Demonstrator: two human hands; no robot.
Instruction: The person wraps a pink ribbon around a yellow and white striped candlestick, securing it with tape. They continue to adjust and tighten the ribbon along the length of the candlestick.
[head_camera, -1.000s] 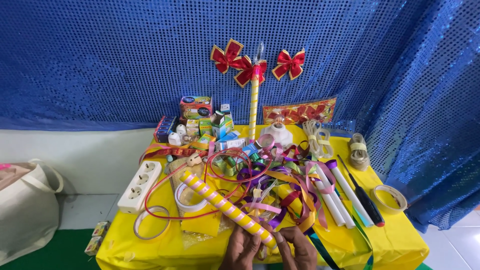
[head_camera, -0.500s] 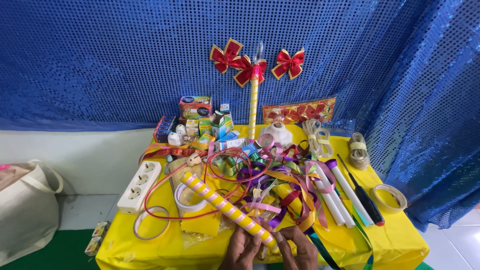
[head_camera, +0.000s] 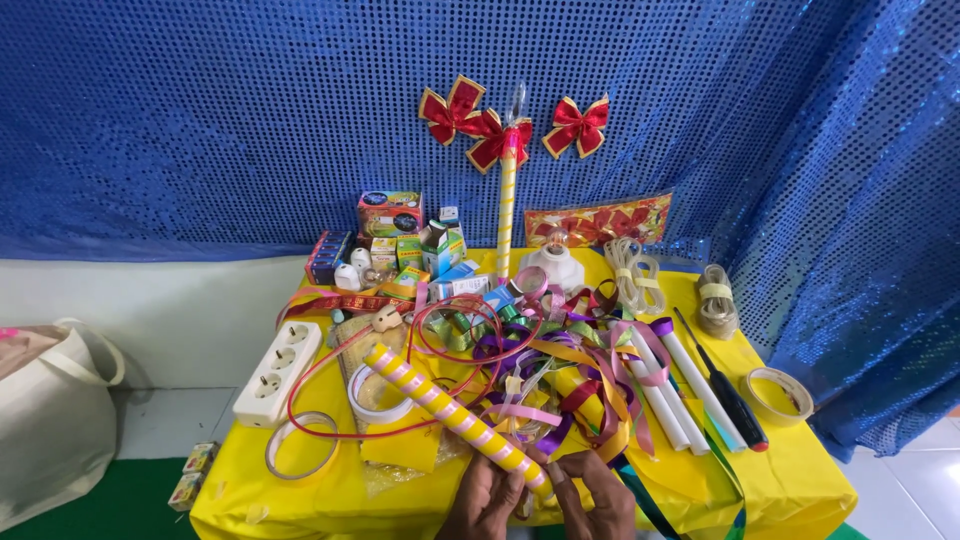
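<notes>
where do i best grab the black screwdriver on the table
Grip the screwdriver by its thick black handle, near the red tip at the table's front, coming from above right. The thin shaft end points away, and white tubes crowd its left side.

Illumination is bright, even and diffuse, with no single source in view. Shadows are soft and short: a faint one lies under the yellow table (head_camera: 800, 490) edge and beside the white bag (head_camera: 50, 420) at left. The blue sequin curtain (head_camera: 250, 120) shows fine specular sparkle but no blown-out glare. Colours are saturated. Focus is sharp across most of the frame. Wide-angle distortion bends the wall line and curtain toward the edges. Both hands (head_camera: 540, 500) sit cropped at the bottom edge, slightly soft.
</notes>
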